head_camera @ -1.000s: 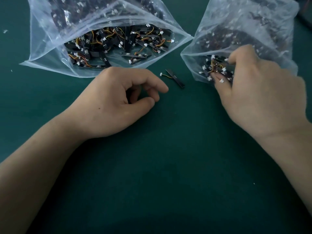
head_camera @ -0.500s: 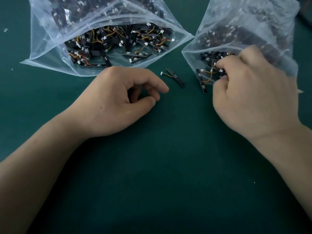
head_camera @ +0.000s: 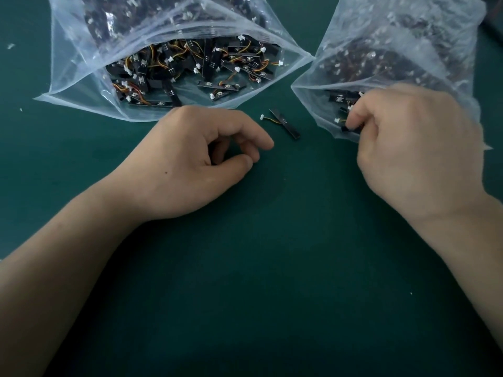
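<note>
Rummaging over, the right hand (head_camera: 419,151) now pinches one wired strip (head_camera: 346,128) at the bag (head_camera: 394,36) mouth, ready for pulling out; the left hand (head_camera: 196,164) lies slack.

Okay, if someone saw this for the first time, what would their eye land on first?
Two clear bags crammed with small black strips and orange wires fill the top: the left bag and the right bag. The right hand pinches a black strip at the right bag's mouth, while the left hand rests loosely curled on the green mat. One loose strip lies between the bags, just past the left fingers.
</note>
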A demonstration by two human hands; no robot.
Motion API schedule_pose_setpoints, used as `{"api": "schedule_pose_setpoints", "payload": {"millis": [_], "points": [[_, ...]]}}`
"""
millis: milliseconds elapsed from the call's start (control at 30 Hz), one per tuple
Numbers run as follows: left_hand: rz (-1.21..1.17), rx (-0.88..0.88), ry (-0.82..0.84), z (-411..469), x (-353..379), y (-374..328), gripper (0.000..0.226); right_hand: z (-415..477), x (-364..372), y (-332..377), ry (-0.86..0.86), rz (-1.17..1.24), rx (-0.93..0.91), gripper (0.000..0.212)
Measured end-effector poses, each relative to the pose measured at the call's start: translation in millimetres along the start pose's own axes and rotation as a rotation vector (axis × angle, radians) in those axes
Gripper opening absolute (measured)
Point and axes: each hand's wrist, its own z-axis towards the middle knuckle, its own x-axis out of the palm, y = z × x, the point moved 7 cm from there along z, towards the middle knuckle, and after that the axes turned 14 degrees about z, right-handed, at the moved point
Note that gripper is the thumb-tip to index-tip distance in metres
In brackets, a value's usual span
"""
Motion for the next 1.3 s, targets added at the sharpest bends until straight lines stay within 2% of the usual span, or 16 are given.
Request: {"api": "schedule_pose_setpoints", "payload": {"millis": [67, 167, 267, 467, 533, 667, 767, 867, 933, 1000, 1100, 1167, 1200, 1300], "points": [[0.011, 0.024, -0.013, -1, -1, -1, 0.029, 0, -1, 2, -0.012, 0.028, -0.011, 0.028], [0.117, 0.168, -0.023, -5, 2, -17, 0.032, -2, 0, 12, -0.036, 0.061, -0.088, 0.021], [0.210, 0.240, -0.013, -6, 8, -23, 0.029, -2, 7, 13, -0.016, 0.040, -0.123, 0.031], [0.131, 0.169, -0.003, -3, 7, -13, 0.023, -2, 15, 7, 0.038, -0.096, -0.072, 0.059], [0.120, 0.161, 0.001, -2, 7, -13, 0.023, -2, 13, 9, 0.022, -0.089, -0.089, 0.055], [0.116, 0.156, 0.003, -2, 6, -14, 0.023, -3, 7, 16, -0.036, 0.049, -0.165, 0.029], [0.115, 0.157, -0.001, -1, 6, -15, 0.023, -7, 4, 32, -0.038, 0.171, -0.352, 0.012], [0.109, 0.165, -0.005, -1, 6, -16, 0.023, -20, 8, 52, -0.023, 0.238, -0.536, 0.014], [0.110, 0.184, -0.027, -1, 4, -18, 0.024, -26, 20, 59, 0.073, 0.221, -0.558, 0.018], [0.142, 0.186, -0.122, -2, -2, -18, 0.026, -25, 25, 58, 0.110, 0.180, -0.524, 0.026], [0.289, 0.108, -0.406, -5, -23, -15, 0.023, -22, 23, 50, 0.101, 0.152, -0.438, 0.034], [0.382, -0.020, -0.518, -6, -35, -6, 0.024, -22, 25, 48, 0.120, 0.160, -0.400, 0.036], [0.418, -0.090, -0.506, -5, -36, 0, 0.027, -22, 25, 47, 0.128, 0.167, -0.391, 0.035], [0.467, -0.195, -0.330, 0, -23, 15, 0.034, -23, 26, 47, 0.141, 0.193, -0.377, 0.032]]}}
